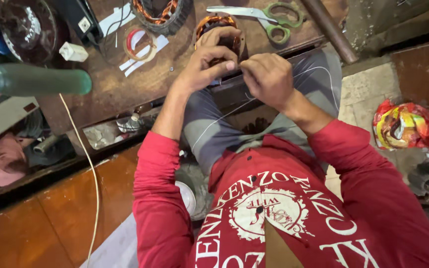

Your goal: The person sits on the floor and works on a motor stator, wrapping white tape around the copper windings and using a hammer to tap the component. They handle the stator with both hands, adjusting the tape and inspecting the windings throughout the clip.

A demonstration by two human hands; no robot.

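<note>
The brown worktop [125, 89] carries green-handled scissors [269, 20], a roll of tape [137, 43] and a second copper-wound coil [161, 12]. At its near edge sits a copper-wound stator [219, 24]; its windings look in place, and the tying seems part done. The left hand [207, 62] curls over it, fingers closed on it. The right hand [269, 77] pinches a thin white thread [224, 116], pulled taut
</note>
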